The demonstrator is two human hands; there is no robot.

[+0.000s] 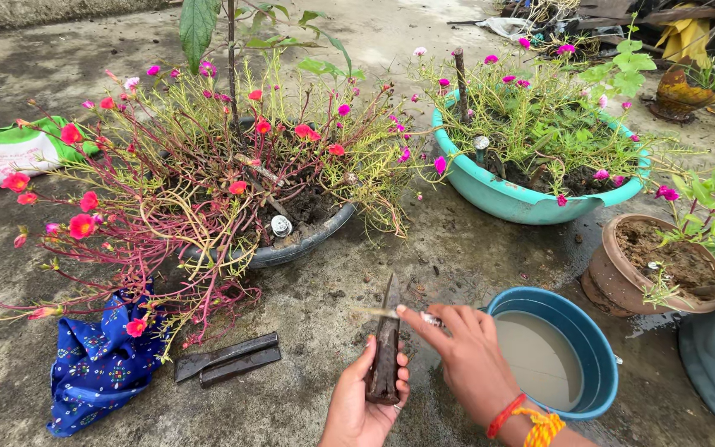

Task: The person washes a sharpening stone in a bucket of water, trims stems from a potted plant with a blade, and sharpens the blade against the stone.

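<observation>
I see left hand [363, 403] wrapped round a dark pointed wood stake [386, 348], held upright over the concrete. Right hand [467, 352] pinches a thin pale stick [382, 313] w/ fingertips, laid across the stake near its tip. Blue bowl [599, 364] of murky water just right of the hands; flowering tyre planter [308, 240] behind.

Around the blue basin of murky water [589, 331], three planted pots show: one dark tub [308, 240], one teal bowl [506, 199], one brown clay pot [614, 281]. Left of the basin lie two dark metal bars [229, 360] and one blue patterned cloth [93, 372]. Two hands, left [357, 410] and right [469, 356], are beside the basin.
</observation>
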